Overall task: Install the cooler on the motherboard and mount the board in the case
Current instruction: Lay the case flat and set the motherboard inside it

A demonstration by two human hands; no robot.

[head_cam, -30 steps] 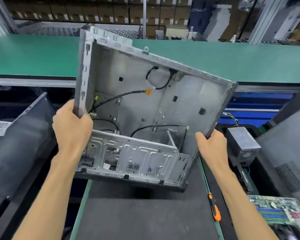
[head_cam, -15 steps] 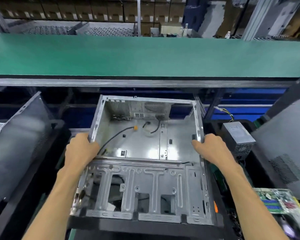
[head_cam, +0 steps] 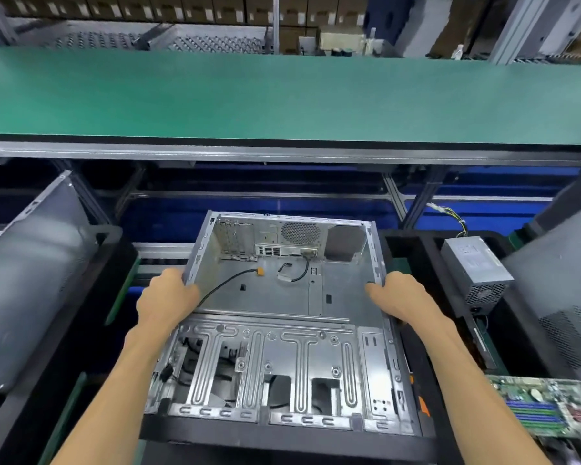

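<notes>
1. A metal computer case (head_cam: 282, 297) is being held in the middle of the frame, lying flat with its open side facing up.
2. The left wall of the case is being gripped by the left hand (head_cam: 168, 297), with the fingers curled over the top edge.
3. The right wall of the case is being gripped by the right hand (head_cam: 403, 297), with the fingers bent over the rim.
4. A black cable with an orange plug (head_cam: 259, 271) is being seen lying on the floor of the case, near the left hand.
5. A second short black cable (head_cam: 301, 271) is being seen curling just below the port plate (head_cam: 270, 251) at the back wall.
6. A round fan grille (head_cam: 300, 232) is being shown in the back wall, toward the top of the case.
7. A ribbed metal drive frame (head_cam: 269, 364) is being shown covering the near part of the case.
8. The green motherboard (head_cam: 544, 407) is being seen at the lower right of the frame, well apart from the case.
9. A grey power box (head_cam: 477, 266) with coloured wires is being seen at the right, beside the case.
10. A long green belt (head_cam: 282, 95) is being shown across the upper part of the frame.
11. A small orange bit of a tool handle (head_cam: 423, 406) is being seen poking out at the lower right corner of the case.
</notes>
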